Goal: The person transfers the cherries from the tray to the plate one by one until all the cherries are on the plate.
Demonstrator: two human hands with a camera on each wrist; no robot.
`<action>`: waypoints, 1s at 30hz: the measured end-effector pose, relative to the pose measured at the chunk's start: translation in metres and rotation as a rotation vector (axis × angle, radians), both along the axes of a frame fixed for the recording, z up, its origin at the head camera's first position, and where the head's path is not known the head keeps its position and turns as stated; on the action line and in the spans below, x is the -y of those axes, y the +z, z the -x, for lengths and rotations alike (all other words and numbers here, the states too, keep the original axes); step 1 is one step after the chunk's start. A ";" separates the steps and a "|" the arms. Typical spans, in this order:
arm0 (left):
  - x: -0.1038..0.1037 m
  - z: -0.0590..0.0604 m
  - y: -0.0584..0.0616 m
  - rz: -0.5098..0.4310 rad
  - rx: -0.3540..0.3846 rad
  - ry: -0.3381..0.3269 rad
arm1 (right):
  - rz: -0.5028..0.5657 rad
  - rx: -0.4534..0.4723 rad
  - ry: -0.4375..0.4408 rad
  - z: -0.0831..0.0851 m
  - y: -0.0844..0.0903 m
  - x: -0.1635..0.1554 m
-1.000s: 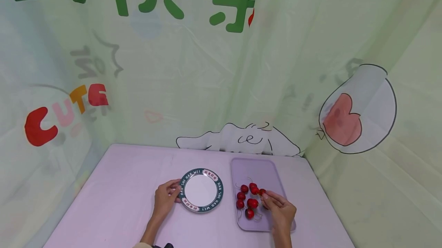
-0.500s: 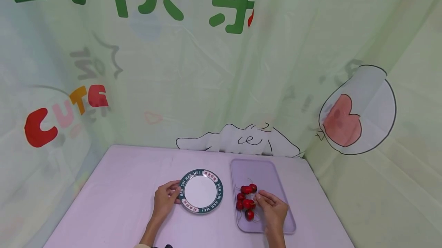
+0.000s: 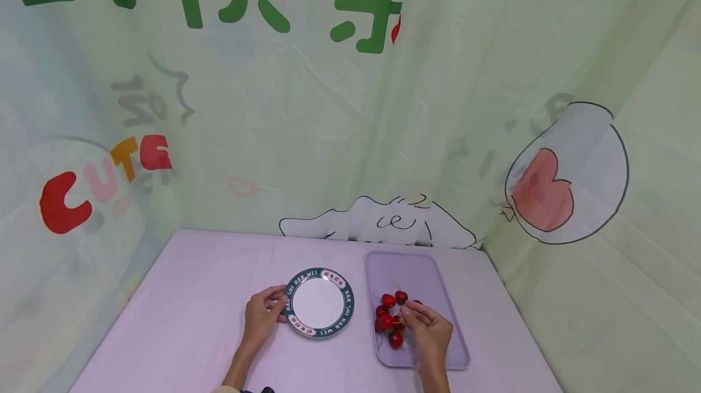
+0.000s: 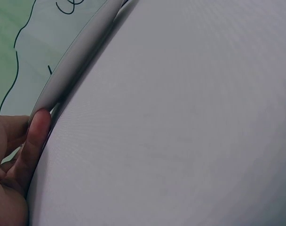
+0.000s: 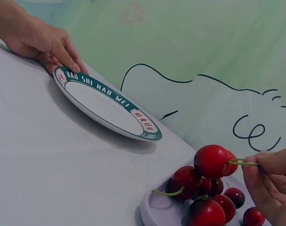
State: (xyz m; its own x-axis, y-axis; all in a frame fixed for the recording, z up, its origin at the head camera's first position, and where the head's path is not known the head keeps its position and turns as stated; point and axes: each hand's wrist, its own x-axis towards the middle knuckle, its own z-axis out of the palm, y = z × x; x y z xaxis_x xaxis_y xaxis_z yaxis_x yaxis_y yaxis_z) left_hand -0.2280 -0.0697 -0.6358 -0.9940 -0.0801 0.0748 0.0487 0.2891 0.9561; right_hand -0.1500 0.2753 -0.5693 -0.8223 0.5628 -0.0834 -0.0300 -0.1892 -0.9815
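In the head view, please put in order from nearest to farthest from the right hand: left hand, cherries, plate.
1. Cherries, mostly just left of the right hand.
2. Plate, farther left.
3. Left hand, at the plate's left edge.

Cherries (image 5: 211, 161) on the right: smooth, glossy, with bright highlights. Tray (image 3: 402, 265) under them: looks like plastic, smooth, matt to satin. Plate (image 3: 319, 302) to the left: smooth, hard-looking, light gloss; ceramic or melamine, can't tell. Table top (image 3: 219, 274): smooth, matt. Far curtain (image 3: 306, 137): thin, creased, faint sheen, cloth or plastic unclear.
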 end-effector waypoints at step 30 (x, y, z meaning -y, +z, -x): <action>0.000 -0.004 0.003 0.007 0.003 0.004 | 0.014 -0.017 0.065 -0.005 0.004 0.017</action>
State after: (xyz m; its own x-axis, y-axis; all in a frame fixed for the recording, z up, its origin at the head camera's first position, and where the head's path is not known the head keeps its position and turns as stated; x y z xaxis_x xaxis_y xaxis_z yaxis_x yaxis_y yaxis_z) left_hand -0.2243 -0.0693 -0.6331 -0.9938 -0.0837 0.0727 0.0448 0.2963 0.9540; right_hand -0.1450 0.2580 -0.5649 -0.8587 0.5067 -0.0766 -0.0335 -0.2046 -0.9783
